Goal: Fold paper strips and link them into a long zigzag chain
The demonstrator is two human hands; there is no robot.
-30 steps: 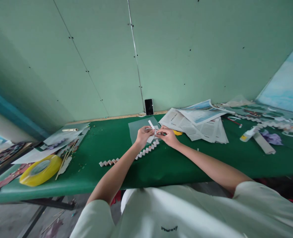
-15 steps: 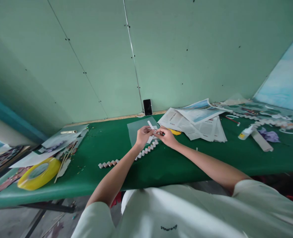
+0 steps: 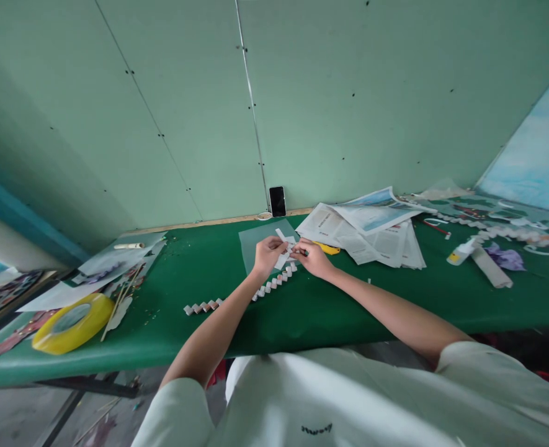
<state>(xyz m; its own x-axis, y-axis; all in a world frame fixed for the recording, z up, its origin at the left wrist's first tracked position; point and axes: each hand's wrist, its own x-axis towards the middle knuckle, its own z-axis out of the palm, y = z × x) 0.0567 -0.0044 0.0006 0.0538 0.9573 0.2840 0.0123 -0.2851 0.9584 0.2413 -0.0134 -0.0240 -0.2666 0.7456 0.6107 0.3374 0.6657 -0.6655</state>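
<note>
My left hand (image 3: pixel 267 253) is closed, its fingers pinching a small white paper strip (image 3: pixel 280 234) whose end sticks up past the fingertips. Close on its right, my right hand (image 3: pixel 312 256) pinches the other part of the same paper piece. Just below the hands, a zigzag chain of folded paper (image 3: pixel 274 284) lies on the green table, partly covered by my left forearm. Its other end (image 3: pixel 202 307) shows left of that forearm. A translucent sheet (image 3: pixel 252 242) lies flat beneath the hands.
Newspaper sheets (image 3: pixel 371 233) and a yellow cutter (image 3: pixel 327 248) lie right of the hands. A phone (image 3: pixel 277 201) leans on the wall. Yellow tape (image 3: pixel 74 324) sits at the left, a glue bottle (image 3: pixel 461 251) and purple crumpled piece (image 3: pixel 505 256) at the right.
The fingers have shifted slightly around the paper strip, and more white paper shows between the hands. The camera view has moved a little.
</note>
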